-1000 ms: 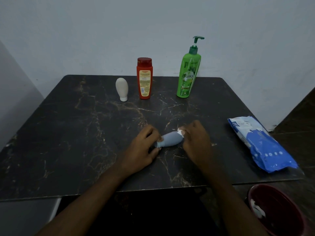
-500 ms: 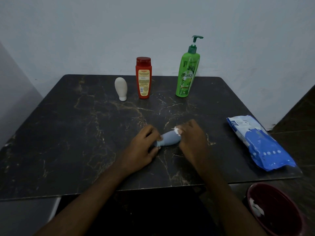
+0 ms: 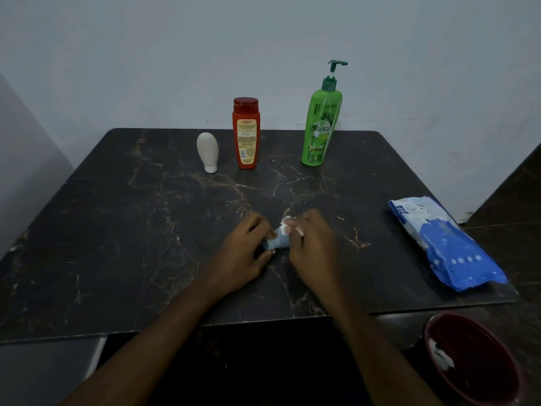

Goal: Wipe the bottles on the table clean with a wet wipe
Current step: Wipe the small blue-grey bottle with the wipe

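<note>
The green pump bottle bears a "Vatika" label.

Dark marble-patterned desk with pale and brownish veining, rounded corners, set against a plain pale wall at the far edge. Blue and white soft pack lying flat near the right edge of the desk, long axis running from far to near, near end crumpled and close to the front right corner. Dark red bucket below the front right corner of the desk on dark floor, with crumpled white wads inside against its left wall.
</note>
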Demonstrator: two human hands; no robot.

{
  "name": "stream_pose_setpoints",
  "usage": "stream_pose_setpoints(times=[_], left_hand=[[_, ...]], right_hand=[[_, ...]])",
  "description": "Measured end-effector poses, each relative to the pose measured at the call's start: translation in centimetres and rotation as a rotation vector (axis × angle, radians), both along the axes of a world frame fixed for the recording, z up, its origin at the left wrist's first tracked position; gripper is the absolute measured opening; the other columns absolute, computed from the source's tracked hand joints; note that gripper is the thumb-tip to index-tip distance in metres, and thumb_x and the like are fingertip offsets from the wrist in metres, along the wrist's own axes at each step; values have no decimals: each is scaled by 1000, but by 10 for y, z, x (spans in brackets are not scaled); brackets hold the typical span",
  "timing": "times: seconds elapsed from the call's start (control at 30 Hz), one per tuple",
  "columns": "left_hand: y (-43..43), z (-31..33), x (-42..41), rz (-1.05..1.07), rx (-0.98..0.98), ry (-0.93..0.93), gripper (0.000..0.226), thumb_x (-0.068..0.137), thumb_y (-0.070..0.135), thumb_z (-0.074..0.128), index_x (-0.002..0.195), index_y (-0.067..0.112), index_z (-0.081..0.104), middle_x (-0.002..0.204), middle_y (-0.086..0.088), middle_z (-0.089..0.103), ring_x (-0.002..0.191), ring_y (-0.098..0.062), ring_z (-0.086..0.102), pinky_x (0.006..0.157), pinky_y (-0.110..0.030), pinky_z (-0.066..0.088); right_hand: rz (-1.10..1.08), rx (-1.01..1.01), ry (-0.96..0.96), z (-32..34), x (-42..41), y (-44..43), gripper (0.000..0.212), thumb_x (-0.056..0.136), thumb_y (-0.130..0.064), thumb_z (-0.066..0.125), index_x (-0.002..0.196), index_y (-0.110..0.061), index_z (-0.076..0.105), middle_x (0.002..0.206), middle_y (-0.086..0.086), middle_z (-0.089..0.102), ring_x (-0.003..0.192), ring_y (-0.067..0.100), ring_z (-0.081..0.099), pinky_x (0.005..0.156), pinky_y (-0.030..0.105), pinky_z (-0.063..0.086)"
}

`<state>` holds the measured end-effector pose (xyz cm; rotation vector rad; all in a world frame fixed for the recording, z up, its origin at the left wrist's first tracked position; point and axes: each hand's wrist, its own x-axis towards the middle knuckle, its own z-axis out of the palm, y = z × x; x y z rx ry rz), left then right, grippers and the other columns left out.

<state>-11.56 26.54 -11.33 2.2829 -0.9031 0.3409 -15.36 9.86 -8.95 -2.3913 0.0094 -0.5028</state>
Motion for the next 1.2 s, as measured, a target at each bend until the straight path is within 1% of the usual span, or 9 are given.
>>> stream_pose_setpoints(times=[0.17,0.23,0.33,0.37,0.47,0.6,0.93,1.1,1.2], left_hand=[[0,0,0,13,-17,19,27,83,11,78,101,15,59,112,5,52,91,-14,56,76,-36,52],[1,0,1,18,-22,26,28,83,13,79,103,16,60,114,5,52,94,-14,58,78,-37,53],[2,-1,1,21,-27,29,28,84,16,79,106,18,60,115,7,52,94,-13,58,78,-37,54],[2,-1,1,23,-27,29,28,85,17,79,106,18,60,115,8,52,94,-12,58,77,-37,54],[2,-3,3,31,-25,35,29,84,17,79,106,18,60,114,9,53,92,-12,57,76,-37,53],[2,-3,4,27,-31,49,29,84,17,80,105,19,60,112,9,53,92,-9,56,77,-34,52],[2,-3,4,21,-31,60,26,83,16,79,100,18,59,106,6,54,91,-14,58,77,-41,53],[3,-5,7,38,-50,56,26,84,23,81,104,17,65,105,5,61,91,-12,60,76,-39,55],[3,-5,6,60,-89,58,27,84,26,83,103,16,66,100,5,64,86,-9,61,73,-33,52]], right_hand=[[139,-102,-101,-9,4,-9,22,93,-10,58,112,-11,69,102,2,54,81,16,57,71,29,50],[77,-72,100,-11,15,-19,29,94,-7,58,122,-8,64,113,8,56,98,21,59,84,28,45],[-239,269,298,-38,33,-47,39,99,-9,50,137,0,46,140,13,49,128,23,48,104,25,35],[-308,382,365,-40,38,-54,41,99,-12,49,138,0,46,142,11,49,126,18,50,105,22,34],[-153,131,125,-32,22,-45,27,96,-16,53,118,-9,67,117,7,62,95,8,54,83,7,37],[-89,140,47,-17,19,-40,20,94,-19,58,110,-15,70,111,5,65,103,19,59,84,15,38],[219,-62,-138,-20,-2,-9,25,92,-7,58,113,-12,71,100,-5,54,81,3,52,71,8,43],[189,-66,-134,-34,-13,-11,13,90,-11,66,98,-12,75,93,-3,62,76,8,60,68,27,54],[102,-17,-111,-30,-10,-11,12,92,-17,65,97,-15,75,94,-7,64,78,2,58,70,17,48]])
